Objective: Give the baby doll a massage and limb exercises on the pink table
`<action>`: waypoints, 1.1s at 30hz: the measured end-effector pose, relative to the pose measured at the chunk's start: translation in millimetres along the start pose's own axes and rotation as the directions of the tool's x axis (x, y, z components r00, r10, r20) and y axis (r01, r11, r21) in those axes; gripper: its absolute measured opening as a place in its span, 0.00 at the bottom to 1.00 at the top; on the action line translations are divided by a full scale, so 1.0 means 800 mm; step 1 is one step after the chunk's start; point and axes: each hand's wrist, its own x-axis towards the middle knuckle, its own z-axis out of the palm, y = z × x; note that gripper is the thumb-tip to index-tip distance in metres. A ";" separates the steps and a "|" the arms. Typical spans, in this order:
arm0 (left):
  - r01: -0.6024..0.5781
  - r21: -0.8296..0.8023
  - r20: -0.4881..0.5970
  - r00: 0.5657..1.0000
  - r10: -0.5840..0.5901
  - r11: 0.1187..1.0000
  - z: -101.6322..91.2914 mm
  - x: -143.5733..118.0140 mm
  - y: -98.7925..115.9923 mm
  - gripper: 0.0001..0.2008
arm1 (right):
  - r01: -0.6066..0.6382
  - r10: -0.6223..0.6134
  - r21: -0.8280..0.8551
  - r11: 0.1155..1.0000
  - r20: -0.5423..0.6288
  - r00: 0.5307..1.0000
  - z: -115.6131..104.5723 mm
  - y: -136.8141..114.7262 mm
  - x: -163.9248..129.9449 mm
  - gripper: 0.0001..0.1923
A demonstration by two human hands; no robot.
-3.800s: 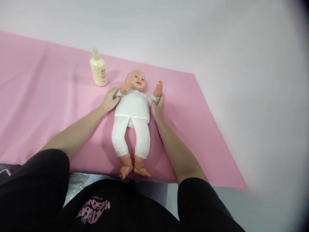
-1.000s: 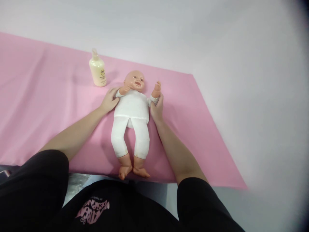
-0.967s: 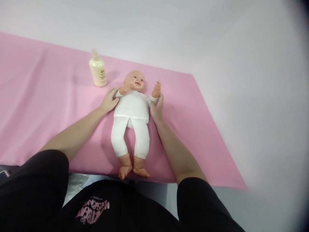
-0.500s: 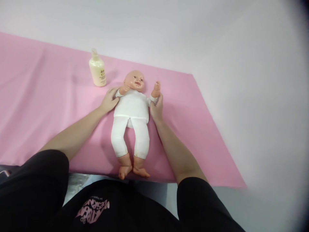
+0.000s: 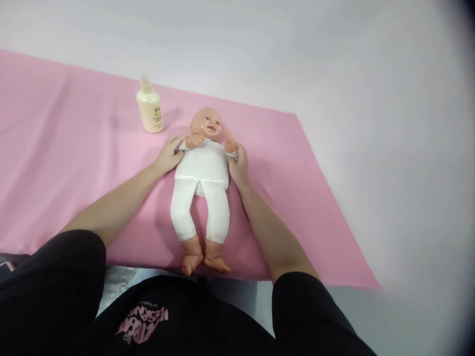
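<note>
The doll lies on its back on the pink-covered desk, head toward the far side and feet at the near edge, between the two hands. The left hand holds one white sleeve near the cuff, thumb on the near side and fingers on the far side; its fingertips are partly hidden. The right hand is closed round the other sleeve, and how far its fingers reach behind the arm cannot be told. Each grip, then, pinches an arm of the doll rather than being spread. One small fist rests over the top of the chest, the other is raised beside the chin. For steady handling of the arms, it seems best to hold just below the cuffs, with light, even pressure on both sides, and to guide the limbs slowly so that the body stays flat and straight. An uneven pull could twist the trunk or drag the doll toward the edge, where the feet already leave little margin. The bottle stands upright beyond the left hand, apart from it, so that elbow and wrist would do well to stay low and clear of it.
</note>
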 end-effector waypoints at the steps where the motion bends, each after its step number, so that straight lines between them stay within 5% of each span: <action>1: -0.003 0.010 0.014 1.000 0.003 1.000 0.001 0.000 0.000 0.33 | 0.038 -0.036 -0.033 0.999 0.044 0.998 0.000 -0.003 0.000 0.31; 4: 0.004 0.019 0.028 1.000 -0.004 1.000 0.002 0.000 0.002 0.35 | 0.116 -0.105 -0.092 0.989 0.117 0.988 0.001 -0.010 0.000 0.33; 10: 0.012 0.016 0.031 0.999 -0.012 1.000 0.001 0.001 0.006 0.34 | 0.143 -0.135 -0.109 0.984 0.081 0.988 0.003 -0.008 0.001 0.32; 33: 0.021 0.011 0.020 1.000 -0.021 1.000 0.000 -0.001 0.003 0.33 | 0.112 -0.108 -0.101 0.989 0.052 0.993 0.002 -0.006 -0.001 0.32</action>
